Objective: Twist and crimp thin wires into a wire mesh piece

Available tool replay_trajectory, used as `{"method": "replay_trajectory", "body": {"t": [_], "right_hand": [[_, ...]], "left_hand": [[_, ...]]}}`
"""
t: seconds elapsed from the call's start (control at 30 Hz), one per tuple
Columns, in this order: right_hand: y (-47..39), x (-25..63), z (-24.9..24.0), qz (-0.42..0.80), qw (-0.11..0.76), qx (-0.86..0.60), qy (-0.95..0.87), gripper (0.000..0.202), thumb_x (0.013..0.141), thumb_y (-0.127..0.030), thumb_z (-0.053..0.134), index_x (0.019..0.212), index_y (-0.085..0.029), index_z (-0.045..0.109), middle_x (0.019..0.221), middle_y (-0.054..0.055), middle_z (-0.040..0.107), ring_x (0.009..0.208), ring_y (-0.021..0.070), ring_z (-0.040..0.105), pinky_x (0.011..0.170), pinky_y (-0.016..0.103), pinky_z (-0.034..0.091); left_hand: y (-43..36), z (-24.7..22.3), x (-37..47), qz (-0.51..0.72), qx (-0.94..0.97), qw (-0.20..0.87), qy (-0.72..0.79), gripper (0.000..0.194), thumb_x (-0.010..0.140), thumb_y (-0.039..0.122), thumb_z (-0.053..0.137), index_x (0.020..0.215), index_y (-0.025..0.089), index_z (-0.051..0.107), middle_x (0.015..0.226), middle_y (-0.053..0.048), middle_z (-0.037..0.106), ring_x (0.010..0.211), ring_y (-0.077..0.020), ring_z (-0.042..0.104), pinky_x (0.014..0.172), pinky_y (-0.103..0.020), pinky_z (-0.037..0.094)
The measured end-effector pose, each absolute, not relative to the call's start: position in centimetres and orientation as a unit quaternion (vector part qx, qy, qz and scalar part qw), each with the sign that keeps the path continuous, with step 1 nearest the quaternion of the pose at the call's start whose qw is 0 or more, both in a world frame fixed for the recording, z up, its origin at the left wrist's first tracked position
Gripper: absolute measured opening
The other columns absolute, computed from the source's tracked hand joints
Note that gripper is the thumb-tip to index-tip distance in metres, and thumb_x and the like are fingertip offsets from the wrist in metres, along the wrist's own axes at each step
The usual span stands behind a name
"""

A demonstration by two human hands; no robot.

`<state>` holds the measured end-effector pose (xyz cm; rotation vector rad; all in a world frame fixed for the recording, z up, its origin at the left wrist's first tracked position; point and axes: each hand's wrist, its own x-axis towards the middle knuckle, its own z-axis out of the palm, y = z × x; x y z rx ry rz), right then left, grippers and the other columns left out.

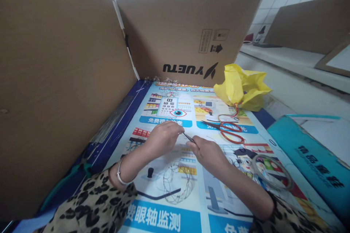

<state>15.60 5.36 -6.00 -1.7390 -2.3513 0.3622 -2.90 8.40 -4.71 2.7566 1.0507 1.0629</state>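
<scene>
Now, at mid-frame, the right hand [209, 151] grips a slim metal tool [188, 137], tip toward the left hand [164, 137], whose fingertips pinch something too small to make out; thin wire loops [188, 188] lie lower centre, scissors [221, 126] right of centre.

Scissors [221, 126] laid beyond-right of right hand [209, 153] grip, coil [255, 169] placed nearer, farther right, cardboard panel [188, 32] set behind
</scene>
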Motion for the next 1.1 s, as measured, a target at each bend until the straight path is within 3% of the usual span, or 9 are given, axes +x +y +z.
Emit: {"method": "replay_trajectory", "body": {"t": [0.23,0.4,0.73,1.1], "right_hand": [[5.6,16.4,-5.4,-0.011,0.013,-0.554,-0.832,0.038,0.089,-0.048,0.032,0.086,-0.018,0.055,0.078,0.007,0.068,0.069,0.0227,0.063,0.051,0.028,0.029],[5.8,16.6,-5.8,-0.044,0.020,-0.549,-0.834,0.038,0.090,-0.047,0.031,0.086,-0.017,0.055,0.079,0.008,0.067,0.070,0.0229,0.063,0.052,0.028,0.030],[5.0,15.4,-6.7,0.132,0.118,-0.583,-0.793,0.032,0.091,-0.042,0.027,0.079,-0.021,0.047,0.074,0.003,0.062,0.067,0.0174,0.058,0.054,0.025,0.028],[5.0,15.3,-7.6,0.228,0.226,-0.568,-0.758,0.034,0.090,-0.047,0.023,0.069,-0.023,0.034,0.060,-0.002,0.048,0.057,0.0140,0.045,0.053,0.024,0.027]], "left_hand": [[8.4,-4.3,-3.3,0.259,0.915,-0.082,0.299,0.023,0.081,0.005,0.041,0.084,0.016,0.061,0.076,-0.004,0.066,0.075,-0.0170,0.060,0.066,-0.029,0.047],[8.7,-5.0,-3.4,0.307,0.898,-0.088,0.301,0.020,0.081,0.007,0.044,0.086,0.017,0.061,0.080,-0.003,0.067,0.077,-0.0165,0.060,0.067,-0.028,0.047],[8.3,-5.8,-2.2,0.428,0.839,0.012,0.335,0.016,0.079,0.009,0.048,0.083,0.017,0.061,0.077,-0.003,0.067,0.075,-0.0149,0.060,0.069,-0.027,0.048],[7.6,-6.2,-1.3,0.473,0.803,0.009,0.361,0.011,0.079,0.012,0.050,0.081,0.016,0.061,0.070,-0.003,0.064,0.068,-0.0136,0.058,0.064,-0.026,0.048]]}}
